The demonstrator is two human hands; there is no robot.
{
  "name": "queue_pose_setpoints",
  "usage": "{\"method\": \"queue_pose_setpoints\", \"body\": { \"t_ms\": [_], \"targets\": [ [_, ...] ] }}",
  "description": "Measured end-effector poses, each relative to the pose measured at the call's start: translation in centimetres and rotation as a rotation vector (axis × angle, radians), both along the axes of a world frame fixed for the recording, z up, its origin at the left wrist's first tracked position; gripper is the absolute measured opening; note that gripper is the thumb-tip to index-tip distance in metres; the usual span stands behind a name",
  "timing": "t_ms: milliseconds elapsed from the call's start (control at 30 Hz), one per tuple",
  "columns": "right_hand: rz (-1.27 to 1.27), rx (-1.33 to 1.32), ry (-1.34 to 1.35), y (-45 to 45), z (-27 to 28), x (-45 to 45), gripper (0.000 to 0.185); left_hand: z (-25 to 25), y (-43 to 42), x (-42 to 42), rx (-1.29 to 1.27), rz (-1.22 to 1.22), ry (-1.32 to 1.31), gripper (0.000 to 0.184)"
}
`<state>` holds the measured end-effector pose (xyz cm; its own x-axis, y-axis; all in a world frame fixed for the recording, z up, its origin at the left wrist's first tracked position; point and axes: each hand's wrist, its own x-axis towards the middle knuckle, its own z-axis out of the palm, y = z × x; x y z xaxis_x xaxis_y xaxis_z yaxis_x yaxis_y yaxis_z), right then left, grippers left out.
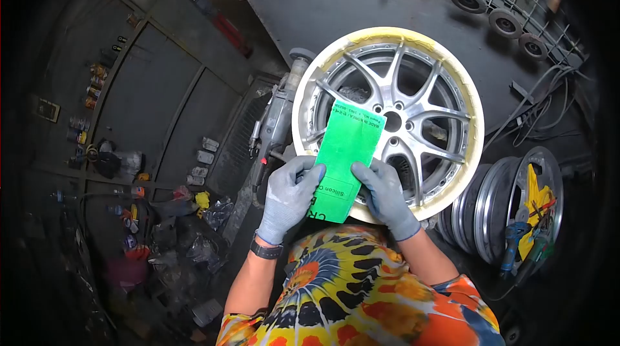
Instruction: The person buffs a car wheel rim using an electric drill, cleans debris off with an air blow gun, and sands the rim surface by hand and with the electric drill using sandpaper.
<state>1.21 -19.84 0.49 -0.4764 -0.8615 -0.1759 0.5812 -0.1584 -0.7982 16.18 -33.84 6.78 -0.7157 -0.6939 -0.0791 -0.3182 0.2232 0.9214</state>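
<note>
Both my hands wear grey gloves and grip a green sandpaper sheet by its two long edges. My left hand pinches the left edge, thumb on top. On the right edge, my right hand does the same, its fingers behind the sheet. Printed text on the green backing faces me, with "Silicon C" readable in a box. Beneath the sheet lies a silver alloy wheel rim with several spokes. Yellowish masking tape runs around its outer lip. The sheet hides part of the wheel's lower left.
A grey metal arm-like tool stands left of the wheel. More rims stand at right, with a yellow cloth and a blue power tool. Grinding discs hang on a wire rack behind. Cluttered shelves line the left.
</note>
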Motion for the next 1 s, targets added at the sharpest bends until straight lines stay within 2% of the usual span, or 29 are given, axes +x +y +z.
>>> {"method": "queue_pose_setpoints", "body": {
  "t_ms": [100,233,300,333,400,567,633,700,767,867,933,1000],
  "targets": [
    [-0.07,0.134,0.112,0.1,-1.3,-0.3,0.032,0.0,0.4,0.6,-0.024,0.063,-0.018,0.023],
    [-0.171,0.126,0.188,-0.3,-0.3,0.4,0.028,-0.4,0.1,1.3,0.039,0.056,0.001,0.024],
    [-0.043,0.156,0.232,-0.4,-0.4,0.3,0.024,0.2,0.0,1.3,0.336,0.01,0.137,0.028],
    [-0.046,0.159,0.231,-0.4,-0.4,0.5,0.024,0.0,-0.3,1.3,0.338,0.008,0.135,0.028],
    [0.105,0.125,0.307,-0.8,-0.5,0.8,0.023,-0.8,-1.2,1.3,0.432,-0.072,0.181,0.028],
    [0.081,0.269,0.401,-1.5,-1.3,2.6,0.026,-3.2,-3.7,0.2,0.318,0.056,0.249,0.027],
    [0.085,0.303,0.403,-1.8,-1.7,3.6,0.027,-3.3,-5.5,-0.1,0.015,0.042,0.228,0.028],
    [0.071,0.285,0.188,-2.0,-1.5,4.8,0.028,-3.8,-7.1,-0.2,0.039,0.089,0.217,0.029],
    [0.023,0.325,0.148,-2.7,-1.3,5.5,0.026,-3.6,-8.6,-0.3,0.131,0.101,0.303,0.034],
    [-0.149,0.367,0.289,-4.2,-1.3,6.5,0.024,-4.4,-10.4,-0.4,0.111,0.071,0.322,0.034],
    [-0.331,0.511,0.655,-5.3,-1.1,6.8,0.023,-4.8,-11.5,-0.6,0.135,0.06,0.367,0.034],
    [-0.412,0.512,0.705,-6.6,-0.7,7.3,0.024,-4.9,-12.6,-0.2,0.208,0.076,0.388,0.026]
  ]
}}
